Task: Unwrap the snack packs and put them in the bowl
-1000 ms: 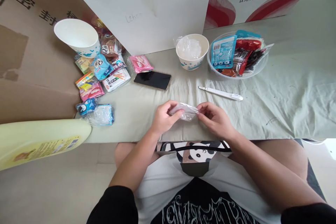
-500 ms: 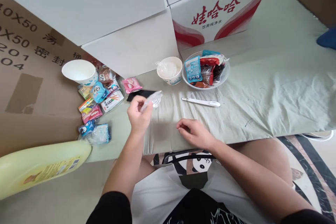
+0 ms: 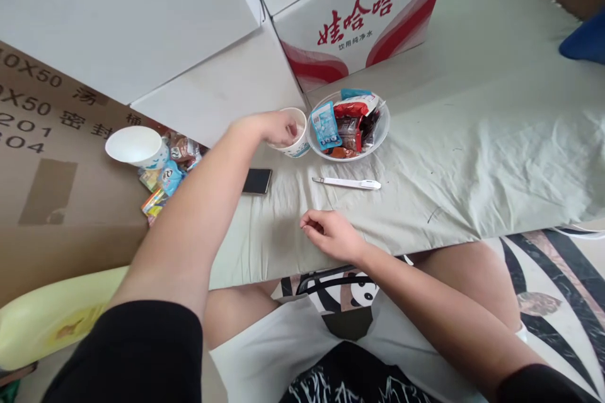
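Note:
My left hand [image 3: 280, 128] reaches into the paper cup [image 3: 299, 149] with its fingers bent together. Pale clear plastic shows at the fingertips, but the cup wall and my fingers hide most of it. My right hand [image 3: 333, 234] rests on the cloth near the front edge, loosely curled with nothing in it. Just beyond it lies a white utility knife [image 3: 347, 183], its blade end pointing left. Right of the cup stands a clear bowl [image 3: 385, 132] full of packaged snacks [image 3: 350, 132].
A black phone [image 3: 258, 181] lies below the cup. To the left are a larger paper bucket [image 3: 137, 146] and several snack packets [image 3: 170, 177], partly behind my arm. White cartons [image 3: 208, 88] stand at the back, and a yellow bottle [image 3: 51, 315] lies front left.
My left hand has moved away from me, over the phone and into the paper cup, taking the clear plastic wrapper along. My right hand stays curled on the cloth. The view has shifted slightly.

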Demonstrator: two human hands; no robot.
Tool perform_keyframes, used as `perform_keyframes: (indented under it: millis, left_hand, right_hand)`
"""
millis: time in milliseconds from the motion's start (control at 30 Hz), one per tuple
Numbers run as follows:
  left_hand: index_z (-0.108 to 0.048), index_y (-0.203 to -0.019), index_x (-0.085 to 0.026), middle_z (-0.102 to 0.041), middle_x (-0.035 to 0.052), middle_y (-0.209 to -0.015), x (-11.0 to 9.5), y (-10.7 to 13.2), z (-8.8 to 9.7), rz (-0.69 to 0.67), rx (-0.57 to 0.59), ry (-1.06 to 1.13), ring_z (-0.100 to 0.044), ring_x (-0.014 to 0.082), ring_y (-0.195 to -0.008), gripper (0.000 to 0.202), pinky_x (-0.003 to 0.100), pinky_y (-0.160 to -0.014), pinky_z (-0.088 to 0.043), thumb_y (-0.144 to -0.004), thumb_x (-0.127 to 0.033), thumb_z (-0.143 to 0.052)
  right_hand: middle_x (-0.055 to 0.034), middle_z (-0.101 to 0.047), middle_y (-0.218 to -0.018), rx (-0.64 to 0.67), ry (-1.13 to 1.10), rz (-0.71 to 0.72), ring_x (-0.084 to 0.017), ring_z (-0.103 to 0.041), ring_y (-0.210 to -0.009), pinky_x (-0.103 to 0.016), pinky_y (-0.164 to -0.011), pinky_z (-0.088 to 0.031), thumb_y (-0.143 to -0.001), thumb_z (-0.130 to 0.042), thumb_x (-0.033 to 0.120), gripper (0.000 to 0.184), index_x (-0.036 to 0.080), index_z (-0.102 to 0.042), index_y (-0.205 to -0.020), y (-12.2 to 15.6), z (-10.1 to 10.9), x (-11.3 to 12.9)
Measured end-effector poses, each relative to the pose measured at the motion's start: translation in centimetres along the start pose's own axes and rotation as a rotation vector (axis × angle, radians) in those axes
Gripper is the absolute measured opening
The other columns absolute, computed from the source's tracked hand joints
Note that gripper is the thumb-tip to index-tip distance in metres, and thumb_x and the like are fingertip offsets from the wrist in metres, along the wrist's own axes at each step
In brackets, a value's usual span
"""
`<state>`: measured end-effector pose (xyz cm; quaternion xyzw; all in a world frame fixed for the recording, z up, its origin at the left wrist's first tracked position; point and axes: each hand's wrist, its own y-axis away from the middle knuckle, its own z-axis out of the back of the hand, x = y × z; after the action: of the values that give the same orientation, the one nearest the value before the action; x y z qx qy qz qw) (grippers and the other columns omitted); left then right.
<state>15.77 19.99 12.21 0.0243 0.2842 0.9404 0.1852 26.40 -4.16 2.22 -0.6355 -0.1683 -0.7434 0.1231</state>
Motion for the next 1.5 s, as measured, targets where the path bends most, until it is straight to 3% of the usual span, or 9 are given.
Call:
perform_keyframes:
  millis: [200,433,600,767,933,1067,1233,1333,1500]
  left_hand:
    - [-0.076,-0.074,-0.019,-0.069,0.0005,-0.069,-0.4,-1.6,-0.7,-0.058,0.122,0.107,-0.065,0.0236,-0.082,0.029,0.034,-0.083,-0.05,-0.054,-0.002,-0.064]
    - [-0.068,-0.099,-0.02,-0.071,0.0058,-0.089,6.8,5.1,-4.0,0.105,-0.794,0.287,-0.064,0.0216,-0.085,0.02,0.034,-0.087,-0.048,-0.088,-0.02,-0.052]
    - [-0.065,-0.097,-0.017,-0.07,0.012,-0.103,15.1,10.4,-9.4,0.354,-0.672,0.196,-0.063,0.0249,-0.1,0.016,0.037,-0.096,-0.047,-0.084,-0.02,-0.058]
    - [-0.056,-0.126,-0.015,-0.064,0.0149,-0.128,18.4,10.9,-13.1,0.4,-0.608,0.299,-0.06,0.0278,-0.119,0.045,0.041,-0.107,-0.044,-0.083,-0.026,-0.064]
    - [-0.055,-0.129,-0.016,-0.05,0.0179,-0.147,18.5,8.2,-12.8,0.302,-0.634,0.291,-0.044,0.0365,-0.143,0.076,0.044,-0.12,-0.035,-0.063,-0.037,-0.085]
    - [-0.057,-0.131,-0.022,-0.067,0.011,-0.126,19.3,7.7,-12.1,0.224,-0.625,0.333,-0.063,0.0323,-0.12,0.064,0.044,-0.108,-0.047,-0.071,-0.031,-0.077]
    - [-0.061,-0.106,-0.023,-0.069,0.0062,-0.093,19.6,9.7,-11.9,0.26,-1.048,0.674,-0.07,0.0238,-0.086,0.038,0.037,-0.081,-0.058,-0.088,-0.056,-0.062]
    - [-0.057,-0.102,-0.023,-0.067,0.0031,-0.087,16.7,11.9,-13.6,0.169,-1.201,1.08,-0.063,0.0147,-0.061,0.049,0.027,-0.053,-0.053,-0.088,-0.07,-0.057]
    - [-0.059,-0.102,-0.024,-0.066,0.0017,-0.084,6.6,14.2,-20.3,0.024,-0.954,1.391,-0.062,0.0127,-0.059,0.048,0.024,-0.05,-0.052,-0.085,-0.068,-0.065]
  right_hand:
    - [0.0024,-0.059,-0.068,0.009,0.001,0.006,-0.012,-0.052,-0.061,-0.025,-0.062,-0.039,-0.09,-0.052,0.021,0.011,0.02,-0.062,-0.087,-0.2,-0.2,0.0]
    - [-0.0014,-0.065,-0.073,-0.238,0.047,0.115,-0.015,-0.059,-0.067,-0.027,-0.065,-0.045,-0.088,-0.053,0.026,0.01,0.021,-0.062,-0.086,1.5,2.8,0.6]
    - [-0.0021,-0.064,-0.07,-0.356,0.128,0.13,-0.016,-0.06,-0.064,-0.03,-0.064,-0.046,-0.087,-0.054,0.028,0.012,0.021,-0.064,-0.084,1.8,3.7,0.6]
    - [-0.0048,-0.069,-0.078,-0.407,0.395,0.249,-0.021,-0.064,-0.073,-0.034,-0.071,-0.049,-0.088,-0.054,0.026,0.012,0.023,-0.065,-0.085,1.7,3.8,-0.2]
    - [-0.0119,-0.073,-0.109,-0.557,0.828,0.263,-0.03,-0.065,-0.103,-0.045,-0.092,-0.049,-0.09,-0.053,0.022,0.018,0.022,-0.068,-0.101,1.3,5.3,-1.4]
    - [-0.0146,-0.073,-0.111,-0.455,1.009,0.076,-0.034,-0.064,-0.102,-0.046,-0.088,-0.048,-0.091,-0.053,0.021,0.034,0.017,-0.066,-0.122,0.7,6.0,-1.8]
    - [-0.0142,-0.074,-0.104,-0.393,1.009,-0.015,-0.034,-0.066,-0.099,-0.044,-0.081,-0.049,-0.091,-0.051,0.021,0.031,0.018,-0.07,-0.116,0.0,6.3,-2.0]
    - [-0.0125,-0.073,-0.105,-0.386,0.822,0.073,-0.028,-0.067,-0.091,-0.039,-0.077,-0.051,-0.092,-0.051,0.023,0.028,0.019,-0.07,-0.112,0.3,6.3,-1.5]
    - [-0.0059,-0.071,-0.085,-0.389,0.561,0.213,-0.019,-0.064,-0.071,-0.033,-0.068,-0.05,-0.094,-0.048,0.025,0.025,0.022,-0.07,-0.106,2.1,5.9,0.4]
